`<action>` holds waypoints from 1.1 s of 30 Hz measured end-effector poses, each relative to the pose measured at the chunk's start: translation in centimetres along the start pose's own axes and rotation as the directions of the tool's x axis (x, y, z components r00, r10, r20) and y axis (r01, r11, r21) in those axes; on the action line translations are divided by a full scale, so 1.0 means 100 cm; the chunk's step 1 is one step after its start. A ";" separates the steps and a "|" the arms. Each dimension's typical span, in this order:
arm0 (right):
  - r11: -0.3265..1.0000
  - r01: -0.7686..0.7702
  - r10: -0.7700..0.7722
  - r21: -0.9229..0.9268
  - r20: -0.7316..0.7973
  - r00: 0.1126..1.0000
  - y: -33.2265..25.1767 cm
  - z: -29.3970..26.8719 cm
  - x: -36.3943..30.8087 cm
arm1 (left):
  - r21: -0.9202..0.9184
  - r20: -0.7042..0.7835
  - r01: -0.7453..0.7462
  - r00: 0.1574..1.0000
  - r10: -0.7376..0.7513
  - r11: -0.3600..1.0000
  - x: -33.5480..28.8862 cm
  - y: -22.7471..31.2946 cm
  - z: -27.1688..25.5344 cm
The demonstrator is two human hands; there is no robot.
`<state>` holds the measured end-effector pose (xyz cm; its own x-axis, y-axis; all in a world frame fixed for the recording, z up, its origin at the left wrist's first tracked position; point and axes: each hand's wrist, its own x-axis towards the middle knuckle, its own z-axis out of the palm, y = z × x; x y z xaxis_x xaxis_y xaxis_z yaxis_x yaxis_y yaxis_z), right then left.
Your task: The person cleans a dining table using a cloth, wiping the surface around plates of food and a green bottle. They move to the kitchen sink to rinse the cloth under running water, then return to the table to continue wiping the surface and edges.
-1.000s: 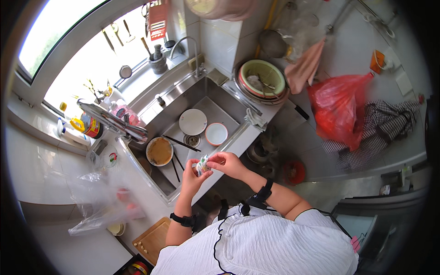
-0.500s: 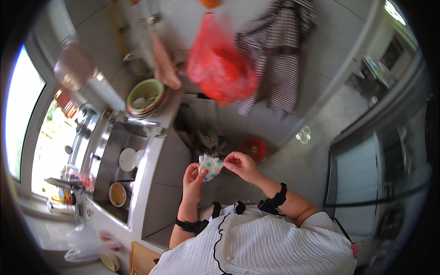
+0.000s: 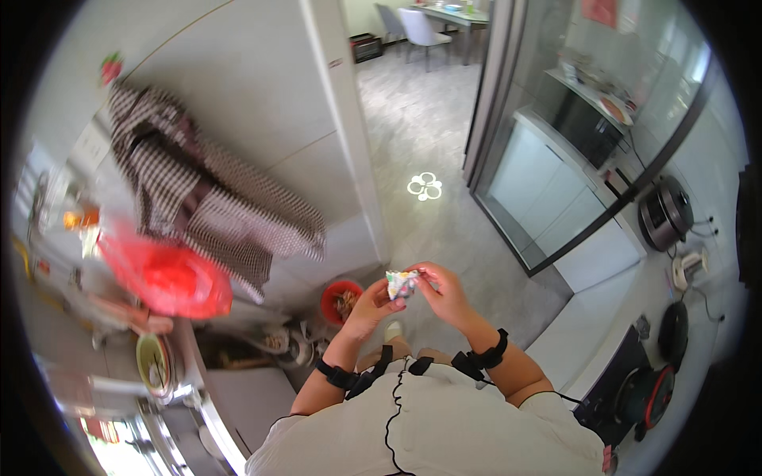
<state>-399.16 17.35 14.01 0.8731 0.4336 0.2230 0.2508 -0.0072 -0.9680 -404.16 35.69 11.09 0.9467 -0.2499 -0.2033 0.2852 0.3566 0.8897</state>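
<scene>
Between my hands, in front of my body, is a small white crumpled packet (image 3: pixel 402 283) with coloured spots; I cannot make out what it is. My left hand (image 3: pixel 371 308) grips its lower left side between thumb and fingers. My right hand (image 3: pixel 443 292) pinches its right edge, with the fingertips partly hidden. Beyond and to the left, on the floor, stands a red bin (image 3: pixel 340 300) with scraps in it.
A checked cloth garment (image 3: pixel 190 190) and a red plastic bag (image 3: pixel 163 274) hang on the left wall. Stacked bowls (image 3: pixel 151 361) stand on the left counter. Ahead is a doorway beside a glass door (image 3: pixel 548 159). At right are a rice cooker (image 3: pixel 665 213) and a pot (image 3: pixel 644 397) on the stove.
My view has swung right, from the sink toward the doorway and stove. Both hands have come closer together on the packet, and it looks more bunched up.
</scene>
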 end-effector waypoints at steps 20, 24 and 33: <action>0.870 0.041 -0.270 -0.491 -0.405 0.874 0.057 -0.206 0.231 | 0.091 0.218 -0.140 0.969 0.117 0.986 0.370 0.073 0.003; 0.892 -0.057 -0.194 -0.448 -0.493 0.848 0.104 -0.267 0.292 | 0.305 0.067 -0.283 0.959 0.276 0.909 0.437 0.086 0.010; 0.956 -0.030 0.189 0.291 -0.534 0.824 0.181 -0.372 0.441 | 0.882 0.063 -0.335 0.781 0.622 0.331 0.602 0.160 0.077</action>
<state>-340.56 2.84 10.59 0.9901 -0.1252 0.0627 0.0918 0.2420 -0.9659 -343.81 19.40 16.21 0.9070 -0.0302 0.4201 -0.3547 -0.5927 0.7231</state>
